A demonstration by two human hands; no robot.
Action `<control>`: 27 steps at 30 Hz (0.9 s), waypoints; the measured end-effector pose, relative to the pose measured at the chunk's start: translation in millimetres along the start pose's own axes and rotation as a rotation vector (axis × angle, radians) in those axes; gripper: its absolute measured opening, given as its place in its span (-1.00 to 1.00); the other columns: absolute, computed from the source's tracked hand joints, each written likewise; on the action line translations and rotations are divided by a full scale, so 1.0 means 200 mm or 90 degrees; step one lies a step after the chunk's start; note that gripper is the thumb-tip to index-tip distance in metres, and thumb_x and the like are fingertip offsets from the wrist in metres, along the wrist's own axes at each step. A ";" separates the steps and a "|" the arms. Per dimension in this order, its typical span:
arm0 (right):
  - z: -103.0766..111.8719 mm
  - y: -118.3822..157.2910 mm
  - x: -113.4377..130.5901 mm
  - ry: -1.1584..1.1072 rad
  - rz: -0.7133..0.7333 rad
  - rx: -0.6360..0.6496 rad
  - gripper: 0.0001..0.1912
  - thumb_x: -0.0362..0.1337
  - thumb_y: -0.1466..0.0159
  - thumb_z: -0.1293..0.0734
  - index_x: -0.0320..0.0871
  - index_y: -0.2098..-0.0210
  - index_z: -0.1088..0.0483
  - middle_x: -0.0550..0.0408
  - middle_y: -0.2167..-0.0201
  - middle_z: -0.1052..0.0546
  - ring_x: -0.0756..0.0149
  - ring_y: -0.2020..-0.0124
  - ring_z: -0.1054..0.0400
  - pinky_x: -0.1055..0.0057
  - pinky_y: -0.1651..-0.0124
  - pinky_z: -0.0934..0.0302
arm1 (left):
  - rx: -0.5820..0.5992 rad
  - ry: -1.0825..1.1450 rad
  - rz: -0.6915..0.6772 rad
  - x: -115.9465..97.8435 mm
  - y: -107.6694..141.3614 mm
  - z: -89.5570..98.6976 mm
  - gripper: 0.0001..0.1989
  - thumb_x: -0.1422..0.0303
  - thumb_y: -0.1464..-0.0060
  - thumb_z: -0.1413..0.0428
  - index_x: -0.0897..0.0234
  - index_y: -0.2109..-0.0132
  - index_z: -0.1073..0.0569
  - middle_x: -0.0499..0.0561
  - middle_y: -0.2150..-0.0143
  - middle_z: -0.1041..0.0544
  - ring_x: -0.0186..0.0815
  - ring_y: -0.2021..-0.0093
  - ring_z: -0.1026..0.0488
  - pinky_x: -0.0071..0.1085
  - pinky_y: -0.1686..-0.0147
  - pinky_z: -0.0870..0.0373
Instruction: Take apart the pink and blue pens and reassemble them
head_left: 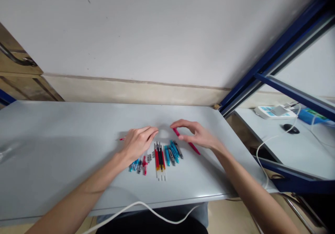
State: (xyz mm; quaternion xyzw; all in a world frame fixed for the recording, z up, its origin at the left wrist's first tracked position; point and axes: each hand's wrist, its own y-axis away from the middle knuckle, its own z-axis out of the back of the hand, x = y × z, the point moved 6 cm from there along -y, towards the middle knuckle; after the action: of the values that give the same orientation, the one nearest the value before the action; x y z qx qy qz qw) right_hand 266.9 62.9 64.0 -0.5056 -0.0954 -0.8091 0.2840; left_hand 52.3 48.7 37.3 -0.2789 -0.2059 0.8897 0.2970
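Note:
My right hand [195, 133] has its thumb and fingers around a pink-red pen barrel [194, 148], which slants down to the right. My left hand [140, 140] is closed in a pinch, its fingertips together; whatever they hold is too small or hidden to make out. A small red-tipped piece [122, 138] shows left of that hand. Below the left hand lie clear pen parts with blue, dark and red ends [138, 166], partly covered. Between the hands are small grey springs or clips [150, 156], a row of red and black ink refills [160, 160], and blue and grey pen barrels [173, 153].
The grey table [65, 157] meets a tiled wall base [131, 89] at the back. A white cable [138, 203] crosses the front edge. At right, beyond a blue metal frame [261, 63], another desk holds a black mouse [291, 128] and a white device [274, 112].

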 end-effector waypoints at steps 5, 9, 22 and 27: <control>-0.10 -0.17 -0.06 -0.393 -0.034 -0.235 -0.57 0.12 -0.38 -0.25 -0.05 0.04 -0.51 -0.03 0.03 -0.54 0.17 0.14 -0.45 0.26 0.09 -0.38 | 0.005 0.014 -0.025 0.00 0.00 -0.01 -0.79 0.33 -0.41 -0.03 0.14 0.05 -0.58 -0.07 0.17 -0.66 -0.32 0.28 -0.59 -0.42 0.30 -0.38; -0.19 -0.17 -0.07 -0.444 -0.005 -0.233 -0.44 0.18 -0.44 -0.13 -0.14 0.26 -0.50 -0.03 0.29 -0.57 0.28 0.40 -0.38 0.33 0.28 -0.31 | -0.007 0.022 -0.035 0.00 -0.01 0.00 -0.80 0.33 -0.40 -0.04 0.15 0.07 -0.58 -0.07 0.21 -0.65 -0.36 0.32 -0.57 -0.45 0.28 -0.38; -0.19 -0.08 -0.08 -0.312 -0.027 -0.190 -0.54 0.07 -0.39 -0.31 -0.21 0.37 -0.51 0.03 0.52 -0.54 0.36 0.57 -0.36 0.45 0.52 -0.17 | -0.013 0.018 -0.078 -0.03 0.00 -0.01 -0.79 0.36 -0.39 -0.06 0.20 0.09 -0.61 -0.03 0.22 -0.65 -0.35 0.28 -0.59 -0.45 0.28 -0.45; -0.17 -0.08 -0.13 -0.325 -0.018 -0.222 -0.66 -0.02 -0.32 -0.43 -0.20 0.23 -0.59 -0.04 0.37 -0.63 0.27 0.37 -0.52 0.38 0.30 -0.40 | -0.007 0.043 -0.108 -0.03 0.00 -0.01 -0.79 0.35 -0.39 -0.06 0.21 0.07 -0.60 -0.04 0.22 -0.65 -0.36 0.29 -0.59 -0.43 0.29 -0.47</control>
State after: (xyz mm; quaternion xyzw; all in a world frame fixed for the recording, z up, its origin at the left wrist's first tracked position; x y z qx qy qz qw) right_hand 240.5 69.6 26.5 -0.7321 -0.0304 -0.6641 0.1488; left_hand 57.5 43.9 38.2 -0.2920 -0.2236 0.8503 0.3765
